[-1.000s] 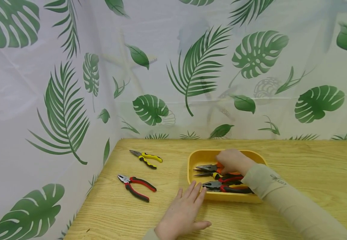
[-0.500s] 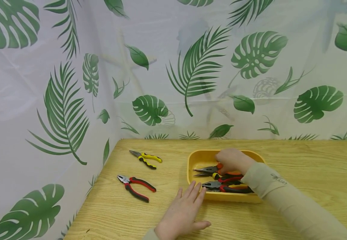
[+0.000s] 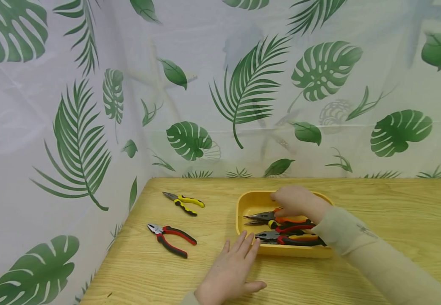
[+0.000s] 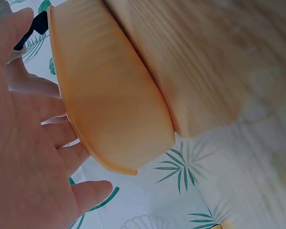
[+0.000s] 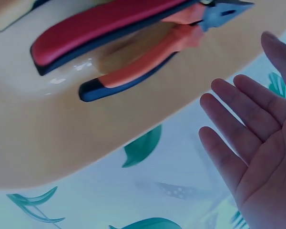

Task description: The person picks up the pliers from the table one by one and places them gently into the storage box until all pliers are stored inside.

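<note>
A yellow plastic bin [image 3: 294, 252] holds several pliers. My right hand [image 3: 300, 202] is over its far side, with fingers extended and nothing gripped, as the right wrist view shows. Close to that hand lie needle-nose pliers with orange handles [image 5: 148, 71], beside red-and-black handled pliers [image 5: 105, 31]. Another red-and-black pair [image 3: 298, 240] lies along the bin's near wall. My left hand [image 3: 229, 269] has its fingers spread, fingertips right at the near left rim. In the left wrist view these fingers [image 4: 52, 114] reach behind the bin's wall.
To the left on the wooden table [image 3: 128, 275] lie yellow-and-black needle-nose pliers [image 3: 184, 203] and, nearer, red-and-black combination pliers [image 3: 172, 240], both with handles spread. A leaf-print cloth [image 3: 220, 106] hangs behind and at the left.
My right hand has lifted and shifted slightly right, its fingers off the orange-handled pliers, whose handles now show more. The left hand stays at the rim. The head view has shifted slightly.
</note>
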Demonstrator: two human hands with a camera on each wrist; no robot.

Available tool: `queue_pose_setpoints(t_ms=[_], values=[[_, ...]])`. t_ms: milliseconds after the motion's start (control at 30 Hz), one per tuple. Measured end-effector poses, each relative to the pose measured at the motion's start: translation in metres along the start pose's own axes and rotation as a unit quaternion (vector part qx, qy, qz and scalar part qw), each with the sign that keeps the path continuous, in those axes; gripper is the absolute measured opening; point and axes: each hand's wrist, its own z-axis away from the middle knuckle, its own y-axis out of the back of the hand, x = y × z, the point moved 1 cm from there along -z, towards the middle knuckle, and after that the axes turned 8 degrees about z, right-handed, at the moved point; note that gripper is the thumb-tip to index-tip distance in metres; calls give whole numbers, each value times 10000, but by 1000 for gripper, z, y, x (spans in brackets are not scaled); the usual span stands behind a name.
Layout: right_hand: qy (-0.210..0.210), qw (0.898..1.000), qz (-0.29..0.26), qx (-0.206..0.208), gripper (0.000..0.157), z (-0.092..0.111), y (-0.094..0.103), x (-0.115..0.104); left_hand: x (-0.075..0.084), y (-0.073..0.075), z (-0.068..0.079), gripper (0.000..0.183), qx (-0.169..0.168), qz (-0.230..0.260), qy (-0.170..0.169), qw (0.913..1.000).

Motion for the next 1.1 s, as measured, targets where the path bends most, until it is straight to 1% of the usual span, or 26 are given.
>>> queue_pose_setpoints(t_ms=[67, 200, 400, 733, 833, 933, 1100], values=[[8, 9999, 24, 111, 28, 4, 3, -2, 0, 0, 0, 86, -8, -7, 11, 10000], [-52, 9993, -115, 347, 28, 14, 8, -7, 0, -1, 0, 86, -22, -41, 22, 10000], [-89, 9949, -322, 947, 30, 35, 9, -12, 1, -1, 0, 86, -25, -19, 30, 10000], [-111, 9883, -407, 1465, 50, 66, 3, -18, 0, -1, -1, 86, -66, 59, 70, 9999], [-175, 9868, -480, 1534, 53, 74, 0, -19, 0, -1, -1, 86, -43, 46, 67, 10000], [-284, 9867, -579, 1489, 55, 83, -1, -21, 0, -1, -1, 86, -17, 59, 56, 10000], [-498, 9860, -724, 1420, 56, 100, -3, -27, 0, 1, -1, 85, -115, 203, 60, 9997]])
